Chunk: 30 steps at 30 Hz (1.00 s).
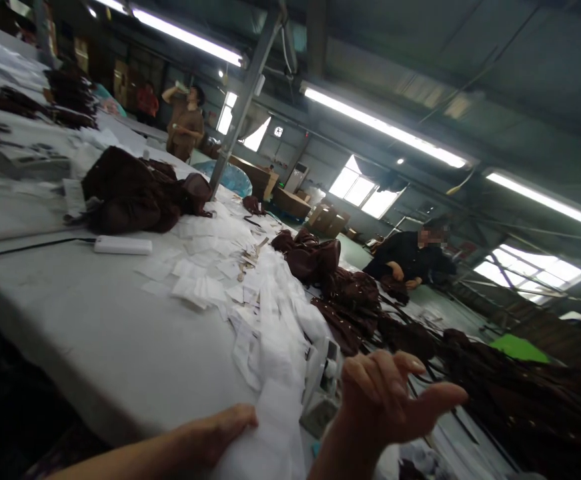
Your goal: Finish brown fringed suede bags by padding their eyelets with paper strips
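My left hand (220, 430) is at the table's front edge, closed on the edge of a long strip of thin white sheeting (277, 410); most of its fingers are hidden. My right hand (383, 393) is raised to the right of the strip, thumb stretched out and fingers loosely bent, with nothing in it. Just beside it stands a grey-white device (323, 380), perhaps a tape dispenser, partly covered by the hand. Loose white paper slips (200, 283) lie scattered beyond the strip. Dark brown garments (350, 300) are heaped behind the right hand.
The white-covered table (95, 327) carries another brown garment pile (135, 193) and a white box-shaped device (123, 245) with a black cable. More brown garments (535, 407) fill the right side. A metal post (243, 100) rises beyond. A co-worker (400, 260) handles brown cloth; another person (185, 123) stands farther back.
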Available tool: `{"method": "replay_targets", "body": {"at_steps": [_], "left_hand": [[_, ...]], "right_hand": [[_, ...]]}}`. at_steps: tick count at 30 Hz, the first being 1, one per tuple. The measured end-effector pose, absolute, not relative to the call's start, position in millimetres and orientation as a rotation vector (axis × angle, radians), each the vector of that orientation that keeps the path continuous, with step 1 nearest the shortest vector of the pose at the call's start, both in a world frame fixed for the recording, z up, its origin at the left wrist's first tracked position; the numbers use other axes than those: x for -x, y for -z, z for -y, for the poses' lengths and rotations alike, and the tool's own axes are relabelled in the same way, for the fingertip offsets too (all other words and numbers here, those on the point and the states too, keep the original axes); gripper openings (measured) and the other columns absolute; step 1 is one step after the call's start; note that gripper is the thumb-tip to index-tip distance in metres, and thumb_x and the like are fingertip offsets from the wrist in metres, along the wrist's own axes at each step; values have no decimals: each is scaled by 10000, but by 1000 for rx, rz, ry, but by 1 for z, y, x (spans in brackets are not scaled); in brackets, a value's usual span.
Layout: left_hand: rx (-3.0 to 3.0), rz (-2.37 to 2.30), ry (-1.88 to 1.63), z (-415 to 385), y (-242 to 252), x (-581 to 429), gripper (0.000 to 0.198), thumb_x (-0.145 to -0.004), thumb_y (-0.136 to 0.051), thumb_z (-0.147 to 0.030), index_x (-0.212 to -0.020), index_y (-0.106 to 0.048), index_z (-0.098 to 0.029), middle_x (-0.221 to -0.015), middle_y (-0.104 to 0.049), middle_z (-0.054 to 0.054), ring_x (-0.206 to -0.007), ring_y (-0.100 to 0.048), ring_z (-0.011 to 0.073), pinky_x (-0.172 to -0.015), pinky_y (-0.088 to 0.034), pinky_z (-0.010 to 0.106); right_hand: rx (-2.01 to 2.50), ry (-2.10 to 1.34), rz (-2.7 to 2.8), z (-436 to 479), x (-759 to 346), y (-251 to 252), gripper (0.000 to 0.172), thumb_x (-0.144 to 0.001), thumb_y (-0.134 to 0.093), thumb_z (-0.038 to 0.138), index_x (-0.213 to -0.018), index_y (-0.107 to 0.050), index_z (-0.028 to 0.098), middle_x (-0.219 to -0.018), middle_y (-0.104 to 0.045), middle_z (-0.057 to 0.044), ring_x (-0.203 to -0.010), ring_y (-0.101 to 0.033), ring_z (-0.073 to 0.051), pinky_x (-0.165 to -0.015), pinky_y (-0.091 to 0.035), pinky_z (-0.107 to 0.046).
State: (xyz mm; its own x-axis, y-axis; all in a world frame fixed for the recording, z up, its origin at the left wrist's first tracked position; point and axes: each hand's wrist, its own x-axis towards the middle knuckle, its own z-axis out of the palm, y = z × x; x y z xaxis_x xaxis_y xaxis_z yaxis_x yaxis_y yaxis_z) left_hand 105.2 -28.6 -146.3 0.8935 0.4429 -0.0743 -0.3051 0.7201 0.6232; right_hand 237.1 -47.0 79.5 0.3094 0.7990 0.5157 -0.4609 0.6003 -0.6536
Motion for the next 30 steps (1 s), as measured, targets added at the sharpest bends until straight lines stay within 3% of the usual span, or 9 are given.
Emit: {"method": "replay_targets", "body": {"at_steps": [2,4,7,11,17,23,25,27,30], "left_hand": [[-630,-275,-479,22,143,-96,151,-700,-613,-185,-801,-688,-269,-757,-708,22,-758,-652,223,-741,-481,351],[-607,-307,-602,10,132,-77,200,-733,-651,-185,-918,-681,-253,-870,-712,17,-840,-653,205,-782,-484,309],[-557,-389,-795,-11,117,-45,294,-752,-713,-227,-1036,-639,-242,-931,-700,20,-765,-652,159,-707,-504,257],[-480,-405,-1042,-28,112,-22,258,-749,-744,-244,-982,-639,-211,-864,-691,21,-737,-648,139,-717,-513,255],[-590,-436,-1120,-32,112,5,280,-759,-734,-255,-1002,-607,-199,-921,-685,47,-804,-645,174,-762,-504,300],[-835,-641,-1377,-42,104,71,368,-731,-756,-224,-1052,-576,-227,-944,-663,24,-801,-608,156,-716,-465,234],[-916,-719,-1403,-46,109,85,301,-711,-763,-182,-973,-617,-209,-1002,-649,33,-839,-594,159,-746,-456,232],[-961,-768,-1392,-49,118,89,190,-702,-751,-150,-859,-649,-189,-903,-648,28,-780,-579,163,-720,-452,235],[-934,-818,-1411,-54,137,84,171,-654,-743,-74,-708,-649,-207,-781,-625,17,-784,-569,201,-707,-441,246]], "right_hand": [[596,-807,867,54,-247,-65,570,-859,-265,721,-803,-688,341,-550,-539,54,-375,-418,-61,-435,-409,-198],[843,-838,895,57,-253,-40,538,-839,-345,722,-906,-703,326,-766,-688,-9,-679,-638,-141,-622,-521,-280],[1178,-795,1084,53,-249,10,532,-828,-475,659,-1126,-650,255,-1077,-698,-95,-987,-651,-234,-806,-532,-371],[1378,-805,1465,44,-215,72,614,-824,-575,550,-1317,-511,189,-1232,-626,-140,-1131,-591,-266,-911,-507,-383],[1551,-557,1576,30,-181,106,481,-865,-515,523,-1103,-674,137,-1044,-716,-123,-948,-681,-256,-832,-541,-313],[1512,-175,1865,28,-173,102,502,-930,-352,526,-1100,-690,196,-978,-734,-114,-888,-704,-256,-779,-552,-303],[1539,-109,1964,26,-164,98,516,-951,-298,500,-1195,-634,194,-922,-743,-103,-785,-719,-246,-675,-561,-294],[1589,-96,2074,20,-154,92,497,-968,-277,447,-1286,-556,186,-851,-747,-81,-684,-716,-231,-579,-542,-280],[1685,-12,2202,10,-144,84,456,-972,-283,351,-1308,-528,164,-894,-746,-97,-719,-720,-240,-588,-532,-283]]}}
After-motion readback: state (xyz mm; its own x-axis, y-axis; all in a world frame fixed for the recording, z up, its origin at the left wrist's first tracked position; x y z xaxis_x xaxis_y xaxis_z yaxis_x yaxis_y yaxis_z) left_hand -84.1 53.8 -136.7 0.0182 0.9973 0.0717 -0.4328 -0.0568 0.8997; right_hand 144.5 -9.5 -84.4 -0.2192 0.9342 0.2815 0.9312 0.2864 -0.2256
